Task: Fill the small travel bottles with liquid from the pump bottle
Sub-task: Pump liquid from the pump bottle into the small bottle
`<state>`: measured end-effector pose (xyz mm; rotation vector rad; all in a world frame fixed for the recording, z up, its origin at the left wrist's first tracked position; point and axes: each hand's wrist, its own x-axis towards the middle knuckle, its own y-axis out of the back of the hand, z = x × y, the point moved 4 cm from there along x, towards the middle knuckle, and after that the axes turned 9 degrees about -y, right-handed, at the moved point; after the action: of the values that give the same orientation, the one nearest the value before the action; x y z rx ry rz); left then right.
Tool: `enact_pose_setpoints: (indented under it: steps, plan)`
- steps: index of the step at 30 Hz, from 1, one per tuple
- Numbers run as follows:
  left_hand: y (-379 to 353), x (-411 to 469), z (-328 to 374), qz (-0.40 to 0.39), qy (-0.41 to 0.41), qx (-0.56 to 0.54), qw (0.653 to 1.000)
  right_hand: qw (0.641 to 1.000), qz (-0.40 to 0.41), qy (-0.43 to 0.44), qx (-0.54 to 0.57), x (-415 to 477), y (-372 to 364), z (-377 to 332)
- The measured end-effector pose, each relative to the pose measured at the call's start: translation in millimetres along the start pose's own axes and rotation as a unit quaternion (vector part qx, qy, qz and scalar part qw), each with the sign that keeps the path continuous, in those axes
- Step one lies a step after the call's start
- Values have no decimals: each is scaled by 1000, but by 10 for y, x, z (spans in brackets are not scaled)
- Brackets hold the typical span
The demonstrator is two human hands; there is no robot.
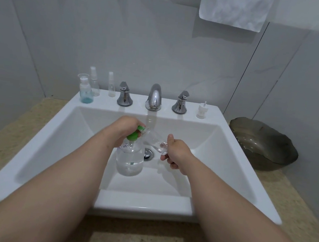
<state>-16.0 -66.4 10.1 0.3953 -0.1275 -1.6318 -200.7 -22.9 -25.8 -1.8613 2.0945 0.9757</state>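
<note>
- Pump bottle [129,161], clear with a green pump head [132,136], stands upright in the sink [46,129] basin beside the drain [148,154].
- Left hand [123,129] curls over the pump head, gripping it.
- Right hand [177,151] pinches a clear travel bottle [153,140], tilted, its mouth at the nozzle.
- Three small bottles [94,82] stand on the sink's back ledge, left of the faucet [154,97]; a white cap [202,110] stands at its right.

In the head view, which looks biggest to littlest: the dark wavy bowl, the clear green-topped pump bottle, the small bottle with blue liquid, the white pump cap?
1. dark wavy bowl
2. clear green-topped pump bottle
3. small bottle with blue liquid
4. white pump cap
The pump bottle is nearer, though.
</note>
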Motion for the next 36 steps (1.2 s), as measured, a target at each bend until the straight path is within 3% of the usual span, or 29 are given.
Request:
enact_pose_setpoints:
  steps: [36]
  plan:
    - [-63, -7, 90, -1, -14, -8, 1000, 1000, -2, -9, 7, -8, 11, 18]
